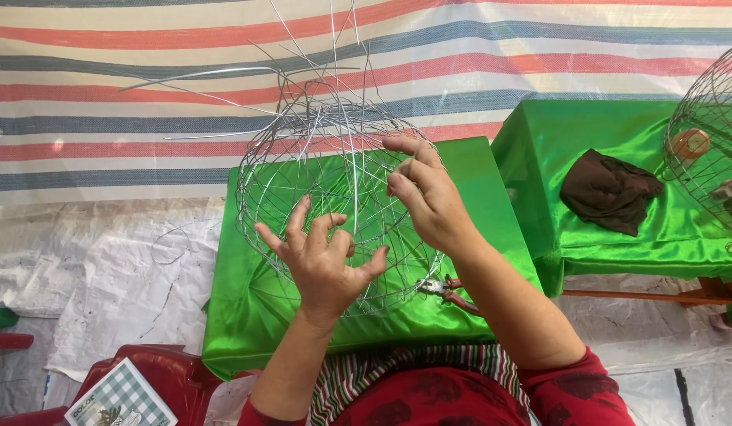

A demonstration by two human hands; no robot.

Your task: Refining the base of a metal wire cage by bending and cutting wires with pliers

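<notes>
Plainly, both hands are at work on a half-made wire basket (334, 197) that sits on a table draped in bright green cloth (248, 315), directly in front of the person. The left hand (323, 260) is against the near side of the frame, fingers spread and curled apart, some tips hooked on the mesh; it appears to steady the form rather than clamp anything. The right hand (429, 197) is raised at the upper right rim, thumb and forefinger brought together, seemingly pinched on a thin strand, though the wire between them is too fine to confirm.

The basket is a rounded, open cage of thin silver wire, with rings crossed by ribs. Its top is unfinished: loose wire ends (303, 71) stand up and splay out in several directions above the rim.

Red-handled pliers (449, 290) lie on the cloth just beside the right forearm, close enough to be picked up readily. A second table in the same green cloth (587, 126) stands to the right, apart from the first; on it lie a dark brown cloth (610, 193) and a rounded wire cage (709, 134) at the edge of view. A red plastic chair (177, 375) at lower left carries a checked booklet (121, 398).
</notes>
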